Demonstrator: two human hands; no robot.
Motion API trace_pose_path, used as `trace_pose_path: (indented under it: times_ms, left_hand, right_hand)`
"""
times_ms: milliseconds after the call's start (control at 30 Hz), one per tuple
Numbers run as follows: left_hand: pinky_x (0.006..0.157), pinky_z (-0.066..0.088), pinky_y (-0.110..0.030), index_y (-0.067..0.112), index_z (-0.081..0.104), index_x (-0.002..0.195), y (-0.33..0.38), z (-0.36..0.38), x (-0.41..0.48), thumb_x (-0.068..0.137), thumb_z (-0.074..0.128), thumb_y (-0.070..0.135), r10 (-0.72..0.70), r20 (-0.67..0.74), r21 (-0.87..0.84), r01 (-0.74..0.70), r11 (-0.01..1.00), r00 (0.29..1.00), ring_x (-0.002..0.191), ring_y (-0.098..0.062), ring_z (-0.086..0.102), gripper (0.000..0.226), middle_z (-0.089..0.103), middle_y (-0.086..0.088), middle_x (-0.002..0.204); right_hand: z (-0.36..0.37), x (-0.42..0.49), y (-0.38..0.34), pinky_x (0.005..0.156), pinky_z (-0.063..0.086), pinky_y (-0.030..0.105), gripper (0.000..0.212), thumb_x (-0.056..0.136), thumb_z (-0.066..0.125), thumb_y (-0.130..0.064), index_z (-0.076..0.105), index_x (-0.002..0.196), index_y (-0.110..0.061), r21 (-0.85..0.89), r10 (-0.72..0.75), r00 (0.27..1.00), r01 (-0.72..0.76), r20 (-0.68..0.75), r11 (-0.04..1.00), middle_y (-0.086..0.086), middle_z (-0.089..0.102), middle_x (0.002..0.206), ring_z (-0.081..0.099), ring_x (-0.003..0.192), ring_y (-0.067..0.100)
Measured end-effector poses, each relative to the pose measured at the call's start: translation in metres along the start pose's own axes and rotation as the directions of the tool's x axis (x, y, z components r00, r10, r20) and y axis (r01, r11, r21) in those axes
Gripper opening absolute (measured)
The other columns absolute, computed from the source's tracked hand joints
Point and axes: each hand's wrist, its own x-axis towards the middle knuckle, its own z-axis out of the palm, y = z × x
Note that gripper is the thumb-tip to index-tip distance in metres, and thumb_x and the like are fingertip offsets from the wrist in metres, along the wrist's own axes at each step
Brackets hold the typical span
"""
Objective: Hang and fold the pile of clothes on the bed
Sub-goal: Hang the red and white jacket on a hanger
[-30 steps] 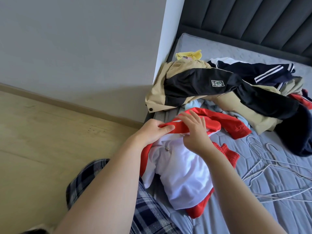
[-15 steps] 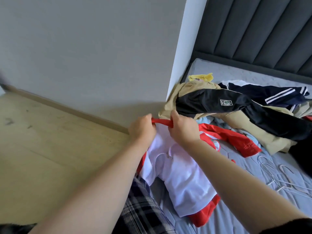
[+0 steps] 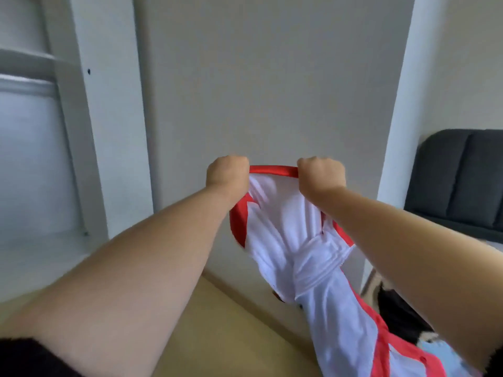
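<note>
Grey wall [image 3: 272,77] behind the garment [image 3: 283,227] — wooden floor [image 3: 231,325] below.

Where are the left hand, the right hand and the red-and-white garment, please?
left hand [image 3: 227,172], head view, back of fist.
right hand [image 3: 321,175], head view, back of fist.
red-and-white garment [image 3: 283,227], head view, white middle.

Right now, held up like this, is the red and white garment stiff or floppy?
Likely floppy: the garment hangs in bunched folds below the left hand and right hand. Probably light: fists on its red edge alone hold it.
</note>
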Motion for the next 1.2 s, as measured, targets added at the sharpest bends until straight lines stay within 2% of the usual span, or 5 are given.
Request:
trace_pose_path:
  times_ms: [333,467,667,800,1200]
  left_hand:
    - [0.044,0.039,-0.018,0.005,0.055,0.058,-0.056,-0.069,0.034,0.077,0.044,-0.001,-0.341,0.332,-0.172,0.412,0.895,0.879,0.034,-0.019,0.046,0.023,0.053,-0.008,0.042]
    - [0.061,0.057,-0.029,0.003,0.067,0.067,-0.068,-0.069,0.049,0.08,0.048,0.004,-0.492,0.064,-0.464,0.463,0.755,0.868,0.051,-0.021,0.065,0.022,0.065,-0.01,0.054]
    - [0.026,0.026,-0.009,0.005,0.045,0.083,-0.071,-0.073,0.033,0.096,0.022,0.004,-0.377,0.546,-0.603,0.664,0.443,0.748,0.02,-0.007,0.04,0.026,0.049,-0.006,0.04]
    - [0.032,0.047,-0.023,-0.001,0.046,0.114,-0.084,-0.057,0.026,0.094,0.025,-0.003,-0.428,0.511,-0.81,0.584,0.051,0.746,0.036,-0.022,0.059,0.03,0.058,-0.021,0.073]
    - [0.101,0.044,-0.031,-0.01,0.047,0.119,-0.108,-0.048,-0.004,0.092,0.037,-0.017,-0.193,0.679,-0.698,0.705,0.128,0.708,0.118,-0.028,0.056,0.029,0.054,-0.022,0.132]
  right_hand:
    - [-0.051,0.046,0.01,0.089,0.046,0.037,0.036,0.088,0.046,-0.007,0.06,0.121,-0.011,0.114,0.327,0.921,-0.355,0.211,0.928,0.013,0.06,0.125,0.057,0.116,0.033]
    - [-0.055,0.046,-0.003,0.07,0.044,0.037,0.027,0.084,0.043,-0.004,0.058,0.105,-0.008,0.376,0.368,0.924,-0.306,-0.103,0.875,0.022,0.066,0.099,0.062,0.096,0.041]
    - [-0.069,0.041,-0.014,0.026,0.033,0.012,0.034,0.094,0.033,-0.002,0.045,0.062,-0.002,0.509,0.185,0.727,-0.617,0.662,0.601,0.005,0.043,0.026,0.042,0.019,0.013]
    - [-0.06,0.041,-0.04,0.027,0.04,0.02,0.04,0.09,0.032,0.002,0.054,0.056,0.004,0.726,0.21,0.798,-0.602,0.565,0.331,0.012,0.052,0.034,0.05,0.024,0.019]
    - [-0.035,0.026,-0.037,0.093,0.05,0.038,0.015,0.086,0.064,0.001,0.063,0.1,0.005,0.741,0.022,0.79,-0.585,0.613,0.331,0.02,0.066,0.108,0.064,0.1,0.027]
